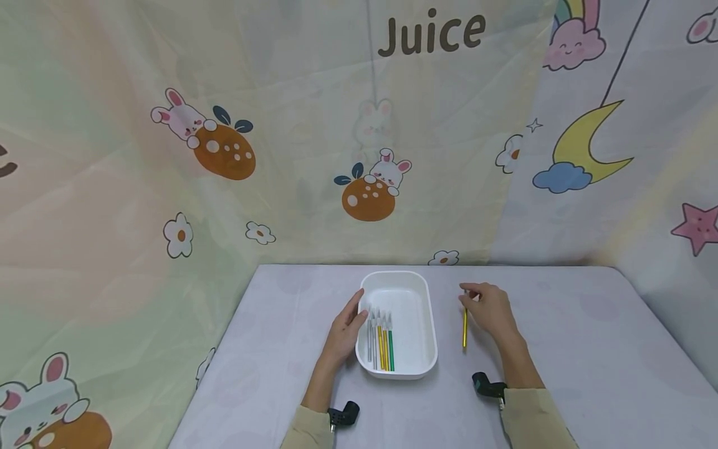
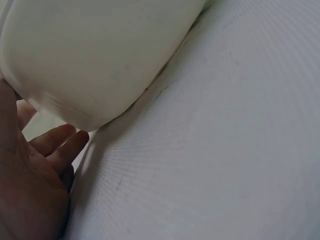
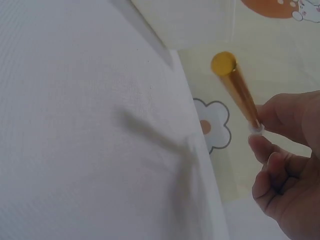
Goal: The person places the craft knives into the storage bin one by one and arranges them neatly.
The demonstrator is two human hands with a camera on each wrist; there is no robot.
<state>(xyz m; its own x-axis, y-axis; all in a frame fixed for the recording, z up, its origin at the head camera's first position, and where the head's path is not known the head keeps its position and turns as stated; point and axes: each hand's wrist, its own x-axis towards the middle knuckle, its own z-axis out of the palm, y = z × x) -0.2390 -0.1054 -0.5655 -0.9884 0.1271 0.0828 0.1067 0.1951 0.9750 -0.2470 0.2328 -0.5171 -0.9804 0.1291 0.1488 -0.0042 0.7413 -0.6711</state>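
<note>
A white rectangular tray (image 1: 416, 337) stands on the table with several slim craft knives (image 1: 382, 349) lying side by side in its left part. Their handles are silver, gold and green, with pale pointed ends toward the back. My left hand (image 1: 343, 333) holds the tray's left side, thumb at the rim; in the left wrist view its fingers (image 2: 62, 145) touch the outer wall. To the right of the tray, my right hand (image 1: 489, 308) pinches one gold craft knife (image 3: 240, 92) near its upper end, between thumb and fingertips. Its gold handle hangs downward; the held end is partly hidden.
A pale cloth covers the table (image 1: 589, 349). Behind it hangs a printed curtain (image 1: 303, 206) with rabbits, flowers and a moon. Each wrist wears a small black camera, one near the left sleeve (image 1: 308, 430), the other near the right sleeve (image 1: 535, 415).
</note>
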